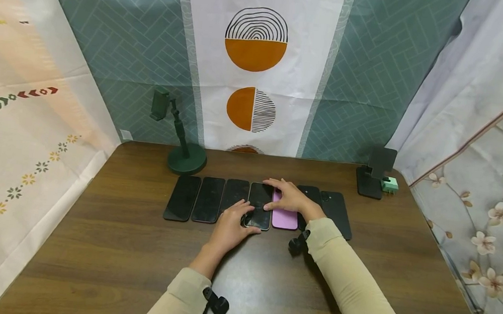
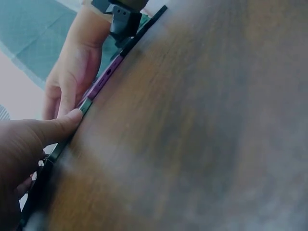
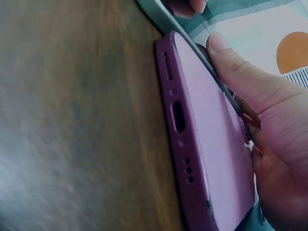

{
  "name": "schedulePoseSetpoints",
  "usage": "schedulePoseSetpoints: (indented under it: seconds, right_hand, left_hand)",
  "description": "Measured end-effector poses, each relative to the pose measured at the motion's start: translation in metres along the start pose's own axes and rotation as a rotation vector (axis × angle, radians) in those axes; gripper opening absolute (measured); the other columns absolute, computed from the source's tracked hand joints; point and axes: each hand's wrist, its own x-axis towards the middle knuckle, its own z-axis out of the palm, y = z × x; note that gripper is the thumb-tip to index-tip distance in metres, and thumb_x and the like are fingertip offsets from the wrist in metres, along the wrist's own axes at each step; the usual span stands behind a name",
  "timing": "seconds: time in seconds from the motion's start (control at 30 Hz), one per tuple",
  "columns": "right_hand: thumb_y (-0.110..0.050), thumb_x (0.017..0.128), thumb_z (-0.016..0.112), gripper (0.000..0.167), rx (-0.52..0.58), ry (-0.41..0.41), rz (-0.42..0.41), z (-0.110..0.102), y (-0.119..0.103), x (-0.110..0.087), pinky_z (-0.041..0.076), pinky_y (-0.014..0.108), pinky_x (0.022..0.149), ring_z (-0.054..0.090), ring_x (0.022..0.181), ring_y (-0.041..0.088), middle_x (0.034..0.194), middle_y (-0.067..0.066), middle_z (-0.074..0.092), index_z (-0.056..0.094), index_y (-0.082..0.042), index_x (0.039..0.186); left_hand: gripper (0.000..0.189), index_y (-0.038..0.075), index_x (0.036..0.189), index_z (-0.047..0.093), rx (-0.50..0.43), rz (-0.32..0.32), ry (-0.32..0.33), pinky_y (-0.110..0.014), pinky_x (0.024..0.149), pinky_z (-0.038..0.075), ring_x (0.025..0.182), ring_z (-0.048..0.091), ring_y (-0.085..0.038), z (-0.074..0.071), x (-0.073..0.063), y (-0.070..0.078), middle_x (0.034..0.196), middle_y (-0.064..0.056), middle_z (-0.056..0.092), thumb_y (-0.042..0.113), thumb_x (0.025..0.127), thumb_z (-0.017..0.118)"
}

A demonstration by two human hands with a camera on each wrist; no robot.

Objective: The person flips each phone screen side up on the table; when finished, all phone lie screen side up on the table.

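Note:
A dark phone with a pale edge (image 1: 259, 193) lies flat in a row of phones, between both hands. My left hand (image 1: 229, 225) holds it at its near end, the thumb pressed to the bottom edge (image 2: 85, 107) and the other fingers at its left side. From the right, my right hand (image 1: 291, 200) reaches over a pink phone (image 1: 285, 221) and holds the dark phone, thumb on its right edge and fingers near its far end. In the right wrist view the pink phone (image 3: 216, 130) lies right beside the dark phone's edge (image 3: 192, 43).
Dark phones (image 1: 182, 198) continue the row to the left. Two more, one showing a camera (image 1: 338, 212), lie at the right, partly under the right arm. A green stand (image 1: 187, 159) is at the back left; a black stand (image 1: 369, 183) and small green block (image 1: 390, 184) are back right.

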Motion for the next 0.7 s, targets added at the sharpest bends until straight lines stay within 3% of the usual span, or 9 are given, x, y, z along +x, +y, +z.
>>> schedulePoseSetpoints:
  seconds: [0.3,0.37,0.53,0.7]
  right_hand:
    - [-0.034,0.083,0.085,0.082,0.058,0.048,-0.054,0.004,0.002,-0.005,0.019,0.062,0.119,0.020,0.150,0.045,0.160,0.015,0.037,0.047,-0.013,0.152]
    - [-0.033,0.083,0.085,0.081,0.060,0.061,-0.066,0.004,0.002,-0.006,0.023,0.060,0.118,0.027,0.148,0.043,0.158,0.015,0.040,0.047,-0.011,0.152]
    - [-0.031,0.086,0.083,0.076,0.064,0.158,-0.102,-0.001,0.006,-0.010,0.036,0.053,0.114,0.045,0.140,0.034,0.151,0.014,0.050,0.050,-0.006,0.149]
    - [-0.028,0.090,0.079,0.068,0.050,0.246,-0.079,-0.012,0.014,-0.016,0.038,0.053,0.113,0.048,0.137,0.034,0.147,0.016,0.053,0.051,-0.002,0.147]
  left_hand:
    - [0.067,0.008,0.126,0.071,0.072,0.001,0.008,-0.050,0.108,0.045,0.135,0.053,-0.028,0.001,-0.001,0.002,0.133,-0.010,0.066,0.043,0.072,0.091]
    - [0.068,0.009,0.127,0.070,0.090,0.008,0.001,-0.050,0.110,0.042,0.137,0.050,-0.029,0.002,0.000,0.003,0.135,-0.010,0.065,0.047,0.074,0.089]
    - [0.074,0.011,0.134,0.065,0.115,0.026,-0.016,-0.055,0.115,0.034,0.143,0.041,-0.032,0.004,0.003,0.008,0.143,-0.010,0.058,0.059,0.079,0.080]
    - [0.074,0.010,0.139,0.061,0.095,0.055,-0.058,-0.054,0.118,0.031,0.145,0.038,-0.031,0.008,0.008,0.016,0.148,-0.011,0.053,0.057,0.083,0.077]
